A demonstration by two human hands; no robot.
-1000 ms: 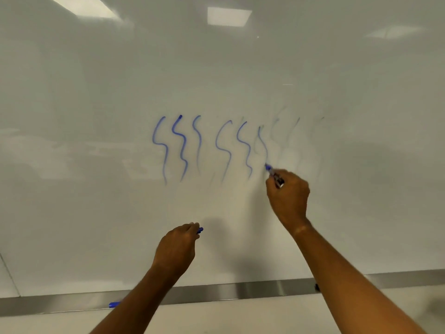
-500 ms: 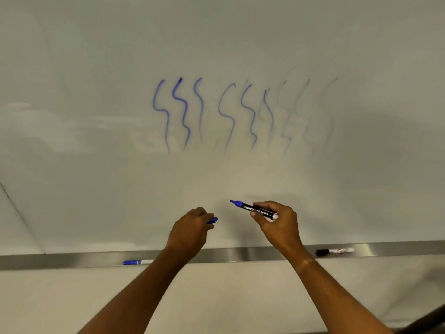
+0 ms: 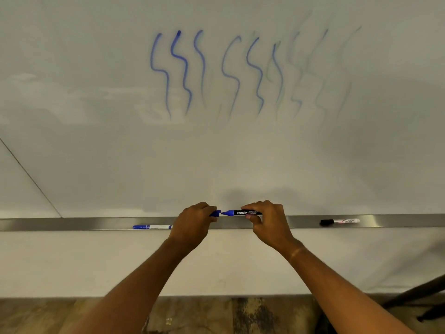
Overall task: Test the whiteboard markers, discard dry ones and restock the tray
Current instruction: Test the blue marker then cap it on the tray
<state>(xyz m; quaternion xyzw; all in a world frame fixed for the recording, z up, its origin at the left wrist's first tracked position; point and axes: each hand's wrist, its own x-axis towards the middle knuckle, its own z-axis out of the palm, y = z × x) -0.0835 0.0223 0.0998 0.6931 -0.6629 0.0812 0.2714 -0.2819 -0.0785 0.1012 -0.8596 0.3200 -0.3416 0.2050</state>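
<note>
Your right hand (image 3: pixel 267 220) pinches the blue marker (image 3: pixel 240 212) level, tip pointing left — just short of the blue cap (image 3: pixel 215 213) gripped in your left hand's (image 3: pixel 195 219) curled fingers. Both hover just above the tray (image 3: pixel 72 224), where a blue-capped marker (image 3: pixel 151 227) and a black-capped marker (image 3: pixel 339 222) lie.

Wooden floor (image 3: pixel 192 317), dark chair leg (image 3: pixel 414 295)
</note>
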